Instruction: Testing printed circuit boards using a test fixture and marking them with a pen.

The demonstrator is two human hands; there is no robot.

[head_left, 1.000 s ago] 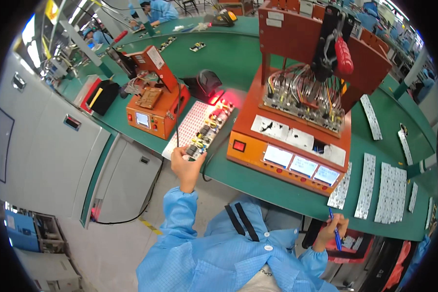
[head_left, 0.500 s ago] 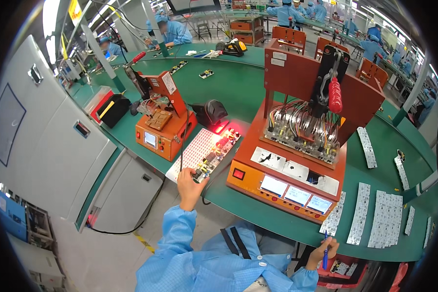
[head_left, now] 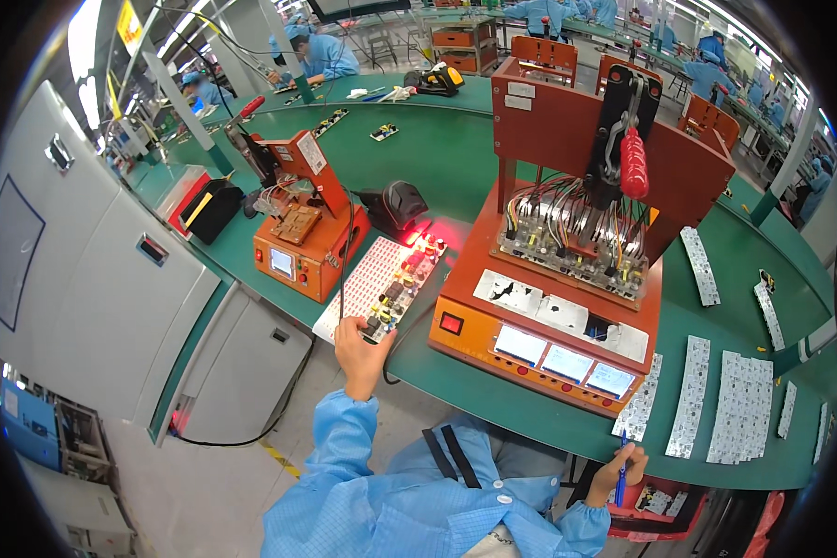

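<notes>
My left hand (head_left: 361, 355) pinches the near end of a long circuit board (head_left: 398, 296) crowded with components. This board lies along the right side of a white sheet with rows of small red-printed labels (head_left: 370, 270). Red light from a black scanner (head_left: 398, 202) falls on the board's far end. My right hand (head_left: 617, 472), at the table's front edge, has its fingers closed round a blue pen (head_left: 621, 484). The pen's upper end points at a pale strip of circuit boards (head_left: 639, 402) on the green table.
A large orange test fixture (head_left: 539, 344) with a red-handled clamp (head_left: 633, 163) stands between my hands. Behind the label sheet is a smaller orange fixture (head_left: 302, 251). More pale board strips (head_left: 742, 409) lie at right. A red bin (head_left: 656, 516) sits below the table edge; grey cabinets (head_left: 112, 242) stand left.
The whole view has shifted slightly. Both hands keep their grips, the left on the circuit board and the right on the pen; otherwise little differs.
</notes>
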